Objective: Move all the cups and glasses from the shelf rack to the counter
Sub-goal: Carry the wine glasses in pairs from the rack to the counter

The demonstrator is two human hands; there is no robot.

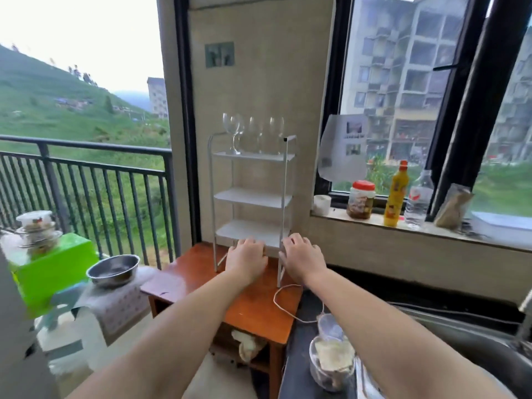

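A white shelf rack with three shelves stands on an orange wooden table against the wall. Several clear wine glasses stand upright on its top shelf; the lower shelves hold nothing. My left hand and my right hand rest palm down side by side in front of the rack's bottom shelf, fingers spread, holding nothing. The dark counter lies to the right of the table.
A white cable loops over the table edge. A clear lidded container sits on the counter beside a sink. A jar, yellow bottle and water bottle line the windowsill. A metal bowl and stacked dishes stand at left.
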